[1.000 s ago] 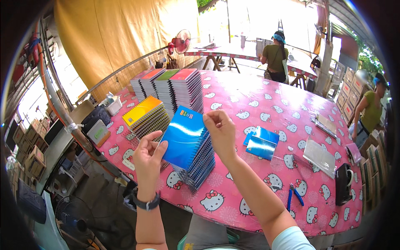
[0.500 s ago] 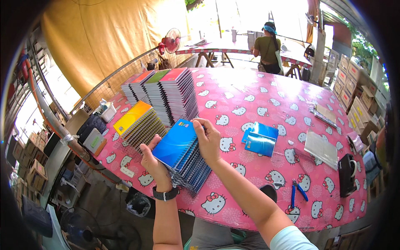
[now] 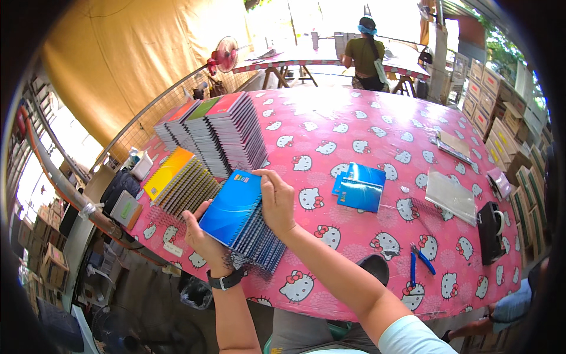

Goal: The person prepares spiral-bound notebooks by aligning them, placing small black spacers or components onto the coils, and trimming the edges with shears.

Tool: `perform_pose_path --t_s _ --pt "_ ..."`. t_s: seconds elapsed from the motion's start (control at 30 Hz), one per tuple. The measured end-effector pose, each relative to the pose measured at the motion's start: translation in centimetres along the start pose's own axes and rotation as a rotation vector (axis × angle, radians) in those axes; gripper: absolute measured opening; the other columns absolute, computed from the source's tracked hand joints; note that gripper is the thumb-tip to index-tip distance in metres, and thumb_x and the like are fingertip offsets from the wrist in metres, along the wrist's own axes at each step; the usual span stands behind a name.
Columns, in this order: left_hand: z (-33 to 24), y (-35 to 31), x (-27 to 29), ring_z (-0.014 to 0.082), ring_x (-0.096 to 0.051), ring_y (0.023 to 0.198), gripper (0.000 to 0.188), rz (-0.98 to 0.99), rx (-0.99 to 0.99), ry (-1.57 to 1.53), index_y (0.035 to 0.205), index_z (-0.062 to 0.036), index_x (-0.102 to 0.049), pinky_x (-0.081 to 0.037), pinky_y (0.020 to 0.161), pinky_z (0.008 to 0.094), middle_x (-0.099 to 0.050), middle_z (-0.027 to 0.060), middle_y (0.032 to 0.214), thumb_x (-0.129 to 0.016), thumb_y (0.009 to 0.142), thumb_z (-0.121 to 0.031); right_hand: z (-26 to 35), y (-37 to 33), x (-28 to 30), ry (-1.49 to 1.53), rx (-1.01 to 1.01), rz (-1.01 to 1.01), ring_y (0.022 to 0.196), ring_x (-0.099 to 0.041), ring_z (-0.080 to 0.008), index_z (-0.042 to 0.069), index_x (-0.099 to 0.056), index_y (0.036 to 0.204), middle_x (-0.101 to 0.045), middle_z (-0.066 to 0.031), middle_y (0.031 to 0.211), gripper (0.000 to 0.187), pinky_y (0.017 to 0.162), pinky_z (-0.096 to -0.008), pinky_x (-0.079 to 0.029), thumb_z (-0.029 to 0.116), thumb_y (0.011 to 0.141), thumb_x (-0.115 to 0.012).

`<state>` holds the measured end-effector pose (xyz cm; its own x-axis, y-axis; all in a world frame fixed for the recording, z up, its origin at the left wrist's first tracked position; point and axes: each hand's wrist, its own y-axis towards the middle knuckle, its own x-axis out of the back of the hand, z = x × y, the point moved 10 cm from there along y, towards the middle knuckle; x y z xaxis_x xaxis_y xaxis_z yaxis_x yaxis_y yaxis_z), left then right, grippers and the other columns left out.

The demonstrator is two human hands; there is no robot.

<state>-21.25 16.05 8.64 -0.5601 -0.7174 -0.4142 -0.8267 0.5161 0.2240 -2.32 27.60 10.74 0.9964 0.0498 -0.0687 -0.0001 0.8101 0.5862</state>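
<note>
A blue spiral notebook (image 3: pixel 232 207) lies tilted on top of a stack of blue spiral notebooks (image 3: pixel 259 241) at the table's near left. My right hand (image 3: pixel 277 203) grips the notebook's far right corner, fingers bent over the wire-bound side. Along the left edge is my left hand (image 3: pixel 203 239), thumb raised and fingers curled against the cover; the cover partly hides their tips. Just beyond stands a stack of yellow spiral notebooks (image 3: pixel 180 180). Two loose blue covers (image 3: pixel 361 186) overlap on the table to the right.
Tall notebook stacks (image 3: pixel 236 133) stand at the far left of the pink patterned table (image 3: pixel 336 236). Blue-handled cutters (image 3: pixel 421 265), a clear plastic sheet (image 3: pixel 451 196) and a black holder (image 3: pixel 490 233) lie rightward. One person (image 3: pixel 367 56) works at a far table; another's leg (image 3: pixel 510 304) shows lower right.
The whole view has shifted slightly, with the table sliding left in it. My hands keep nearly the same hold on the blue notebook. The person at the right edge has come nearer.
</note>
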Motion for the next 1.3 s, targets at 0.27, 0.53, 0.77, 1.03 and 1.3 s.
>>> perform_pose_path --t_s 0.27,0.53,0.77,1.03,1.3 --pt "-5.6 -1.1 5.4 0.0218 -0.042 0.124 0.049 -0.050 -0.445 -0.021 0.124 0.0016 -0.048 -0.030 0.103 0.0377 -0.050 0.0120 0.130 -0.028 0.101 -0.037 -11.7 0.1 17.1 -0.436 -0.064 -0.189 0.073 -0.053 -0.0157 0.002 -0.060 0.106 -0.060 -0.0094 0.095 0.025 0.068 -0.0309 -0.045 0.022 0.094 -0.052" --pt "-10.8 -14.8 3.6 0.0317 -0.043 0.119 0.041 0.124 -0.955 0.107 0.126 -0.0020 -0.045 -0.033 0.101 0.0419 -0.045 0.0188 0.127 -0.040 0.093 -0.026 -18.9 -3.2 29.9 -1.091 -0.636 -0.279 0.108 -0.050 -0.0326 0.004 -0.065 0.091 -0.062 -0.0143 0.103 0.038 0.091 -0.0436 -0.042 0.038 0.076 -0.072" --pt "-4.0 -21.8 -5.8 0.0262 -0.041 0.118 0.040 0.726 -0.589 0.355 0.109 -0.0061 -0.052 -0.028 0.103 0.0438 -0.045 0.0133 0.122 -0.072 0.077 -0.020 -13.4 -4.3 30.0 -0.585 -0.347 -0.291 0.062 -0.054 -0.0184 0.002 -0.056 0.075 -0.058 -0.0090 0.068 0.025 0.057 -0.0340 -0.043 0.017 0.075 -0.075" --pt "13.0 -18.9 -2.2 0.0141 -0.052 0.102 0.035 0.763 0.427 0.030 0.106 -0.0052 -0.054 -0.043 0.088 0.0279 -0.056 0.0100 0.110 -0.070 0.076 0.004 -0.2 -17.3 20.9 -0.212 -0.115 0.154 0.062 -0.053 -0.0130 0.002 -0.056 0.087 -0.057 -0.0055 0.073 0.022 0.057 -0.0261 -0.044 0.008 0.077 -0.074" --pt "12.8 -23.3 -1.4 0.0160 -0.053 0.102 0.040 0.853 0.396 0.260 0.112 -0.0058 -0.050 -0.041 0.092 0.0318 -0.056 0.0066 0.107 -0.067 0.077 0.003 -2.6 -21.5 19.2 -0.132 -0.351 -0.031 0.074 -0.053 -0.0095 0.003 -0.054 0.093 -0.055 -0.0038 0.080 0.011 0.066 -0.0269 -0.045 0.008 0.087 -0.062"
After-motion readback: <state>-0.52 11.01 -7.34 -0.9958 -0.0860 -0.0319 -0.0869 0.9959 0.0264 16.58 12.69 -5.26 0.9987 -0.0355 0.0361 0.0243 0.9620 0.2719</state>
